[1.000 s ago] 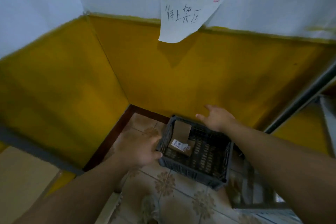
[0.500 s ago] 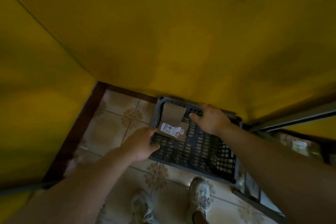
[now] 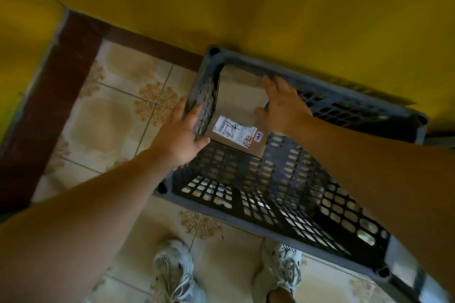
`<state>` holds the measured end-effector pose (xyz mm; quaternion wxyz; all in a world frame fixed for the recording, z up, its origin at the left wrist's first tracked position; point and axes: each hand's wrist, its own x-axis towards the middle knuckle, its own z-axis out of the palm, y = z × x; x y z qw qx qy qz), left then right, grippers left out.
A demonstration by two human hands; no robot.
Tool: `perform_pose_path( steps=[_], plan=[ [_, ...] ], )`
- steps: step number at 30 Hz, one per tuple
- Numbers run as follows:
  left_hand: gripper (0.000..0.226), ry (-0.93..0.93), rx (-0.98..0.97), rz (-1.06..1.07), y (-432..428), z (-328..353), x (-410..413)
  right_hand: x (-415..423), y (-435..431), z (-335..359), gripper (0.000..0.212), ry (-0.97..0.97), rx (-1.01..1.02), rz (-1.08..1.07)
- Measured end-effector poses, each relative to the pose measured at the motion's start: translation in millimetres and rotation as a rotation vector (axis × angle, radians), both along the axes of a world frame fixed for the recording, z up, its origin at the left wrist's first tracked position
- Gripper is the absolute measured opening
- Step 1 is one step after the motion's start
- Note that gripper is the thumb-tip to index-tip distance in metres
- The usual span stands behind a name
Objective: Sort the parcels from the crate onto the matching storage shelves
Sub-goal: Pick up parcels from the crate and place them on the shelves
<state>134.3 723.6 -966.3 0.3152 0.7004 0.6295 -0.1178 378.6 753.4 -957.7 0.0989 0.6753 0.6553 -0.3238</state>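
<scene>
While the labelled parcel (image 3: 236,134) and plain parcel (image 3: 238,96) sit in the far-left corner of the crate (image 3: 344,94), left hand (image 3: 183,135) is spread at its wall and right hand (image 3: 283,108) lies flat-fingered over the plain one. Neither grips. Advice: pinch opposite edges, lift level.

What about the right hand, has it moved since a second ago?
Yes. The right hand went from above the crate's far rim down inside, onto the plain parcel.
</scene>
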Motion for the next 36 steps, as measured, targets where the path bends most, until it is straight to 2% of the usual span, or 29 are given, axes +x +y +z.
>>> perform_pose_path(
  steps=[5, 9, 12, 17, 20, 24, 28, 30, 33, 36],
  plan=[
    [0.086, -0.010, 0.208, -0.009, -13, -18, 0, -16, -4, -22, 0.082, -0.128, 0.129, -0.012],
    [0.082, -0.016, 0.270, -0.035, -13, -22, -2, -23, -6, -27, 0.064, -0.174, 0.176, -0.041],
    [0.082, -0.022, 0.280, -0.030, -13, -23, -3, -24, -12, -28, 0.051, -0.042, 0.117, -0.120],
    [0.086, -0.051, 0.209, 0.016, -9, -21, 0, -12, -30, -15, 0.048, 0.199, 0.072, -0.387],
    [0.083, -0.040, 0.239, 0.002, -8, -9, 6, -2, -45, 2, 0.052, 0.296, 0.099, -0.503],
    [0.085, -0.189, 0.218, 0.067, -6, 16, 31, 11, -66, 32, 0.049, 0.386, 0.167, -0.617],
    [0.098, -0.523, -0.087, 0.221, -2, 28, 61, 20, -91, 53, 0.044, 0.468, 0.176, -0.635],
    [0.086, -0.598, -0.145, 0.254, 2, 29, 68, 24, -100, 58, 0.042, 0.497, 0.147, -0.651],
    [0.056, -0.520, -0.080, 0.170, 5, 27, 69, 30, -111, 62, 0.036, 0.559, 0.089, -0.675],
    [0.051, -0.491, -0.048, 0.106, 2, 31, 72, 34, -115, 65, 0.019, 0.629, 0.062, -0.737]
  ],
)
